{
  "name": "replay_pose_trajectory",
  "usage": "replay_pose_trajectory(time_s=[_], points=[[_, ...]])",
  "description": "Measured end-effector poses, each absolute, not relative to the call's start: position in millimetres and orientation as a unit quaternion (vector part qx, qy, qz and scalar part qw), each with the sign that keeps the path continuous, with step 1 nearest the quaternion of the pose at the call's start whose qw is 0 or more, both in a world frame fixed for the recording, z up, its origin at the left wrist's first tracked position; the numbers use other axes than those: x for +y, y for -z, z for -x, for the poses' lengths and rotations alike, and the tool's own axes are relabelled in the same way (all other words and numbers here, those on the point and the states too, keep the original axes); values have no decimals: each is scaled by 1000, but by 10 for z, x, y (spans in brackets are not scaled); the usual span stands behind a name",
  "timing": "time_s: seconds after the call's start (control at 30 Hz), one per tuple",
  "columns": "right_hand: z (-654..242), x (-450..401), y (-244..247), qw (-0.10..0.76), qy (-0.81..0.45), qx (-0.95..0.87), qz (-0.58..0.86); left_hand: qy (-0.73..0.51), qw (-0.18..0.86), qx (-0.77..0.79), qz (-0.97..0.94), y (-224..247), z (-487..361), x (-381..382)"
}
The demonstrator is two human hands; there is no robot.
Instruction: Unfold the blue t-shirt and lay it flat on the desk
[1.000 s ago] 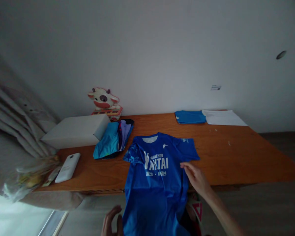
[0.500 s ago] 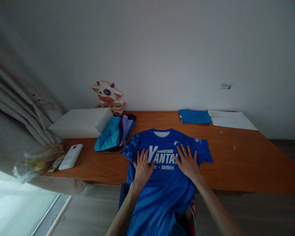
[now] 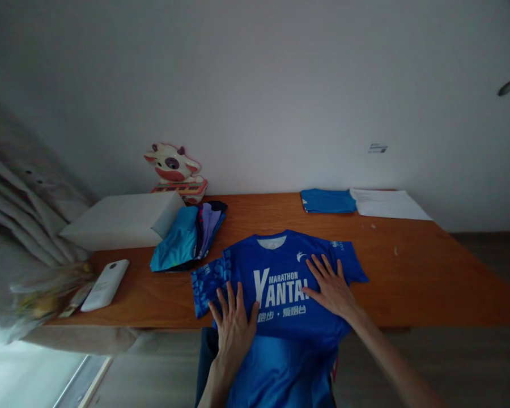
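A blue T-shirt [image 3: 280,328] with white "Marathon Yantai" lettering lies front up, its collar toward the wall. Its upper part rests on the wooden table [image 3: 408,277], and its lower part hangs over the front edge toward me. My left hand [image 3: 233,323] lies flat with fingers spread on the shirt's left side, below the patterned sleeve. On the right side of the chest, next to the lettering, my right hand [image 3: 331,286] presses flat with its fingers apart. Neither hand grips the cloth.
Folded clothes [image 3: 191,235] lie beside a white box [image 3: 123,218], with a cow-shaped toy keyboard [image 3: 176,173] behind. A white phone-like device [image 3: 105,285] and a clear plastic bag [image 3: 38,303] are at left. Folded blue cloth [image 3: 328,201] and white paper [image 3: 389,204] lie at the back right.
My left hand has moved toward me and left, off the lettering. The left sleeve is now spread further out, and more of the print shows. The camera view has shifted slightly.
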State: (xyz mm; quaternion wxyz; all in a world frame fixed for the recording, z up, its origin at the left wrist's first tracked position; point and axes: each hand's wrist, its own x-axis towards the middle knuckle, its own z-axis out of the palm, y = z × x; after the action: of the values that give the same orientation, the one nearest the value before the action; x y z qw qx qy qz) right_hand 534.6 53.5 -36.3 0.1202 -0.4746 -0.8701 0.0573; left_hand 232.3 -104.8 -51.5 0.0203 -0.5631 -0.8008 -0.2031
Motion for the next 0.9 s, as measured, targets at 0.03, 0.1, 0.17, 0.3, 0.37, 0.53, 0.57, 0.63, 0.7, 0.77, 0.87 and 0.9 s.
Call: replay_pose_trajectory(time_s=[0.03, 0.1, 0.17, 0.3, 0.37, 0.53, 0.57, 0.63, 0.7, 0.77, 0.87, 0.9], points=[[-5370, 485, 335, 121, -58, -874, 467, 210, 11, -793, 571, 508, -2318, -1051], [-5384, 429, 275, 122, -61, -880, 455, 226, -8, -767, 601, 463, -2289, -965], [-5342, 433, 236, 127, -63, -878, 458, 233, -23, -743, 627, 408, -2252, -781], [-5139, 553, 306, 155, -67, -856, 488, 195, -33, -762, 617, 388, -2180, -323], [-5046, 662, 386, 158, -67, -849, 499, 178, -21, -766, 617, 408, -2131, -106], [-4973, 1123, 452, 123, -51, -829, 544, 165, -10, -746, 646, 373, -1980, 396], [-4976, 1206, 440, 111, -45, -828, 548, 160, -12, -744, 648, 355, -1962, 465], [-4989, 1293, 410, 93, -25, -829, 550, 152, -9, -743, 651, 330, -1953, 525], [-5017, 1255, 397, 89, -3, -834, 545, 151, 5, -742, 653, 333, -1982, 460], [-5067, 1117, 409, 95, 7, -843, 529, 156, 26, -739, 655, 364, -2036, 295], [-5175, 859, 455, 107, 3, -858, 503, 164, 43, -736, 655, 413, -2122, -8], [-5214, 787, 471, 112, 2, -859, 499, 166, 44, -736, 655, 419, -2147, -94]])
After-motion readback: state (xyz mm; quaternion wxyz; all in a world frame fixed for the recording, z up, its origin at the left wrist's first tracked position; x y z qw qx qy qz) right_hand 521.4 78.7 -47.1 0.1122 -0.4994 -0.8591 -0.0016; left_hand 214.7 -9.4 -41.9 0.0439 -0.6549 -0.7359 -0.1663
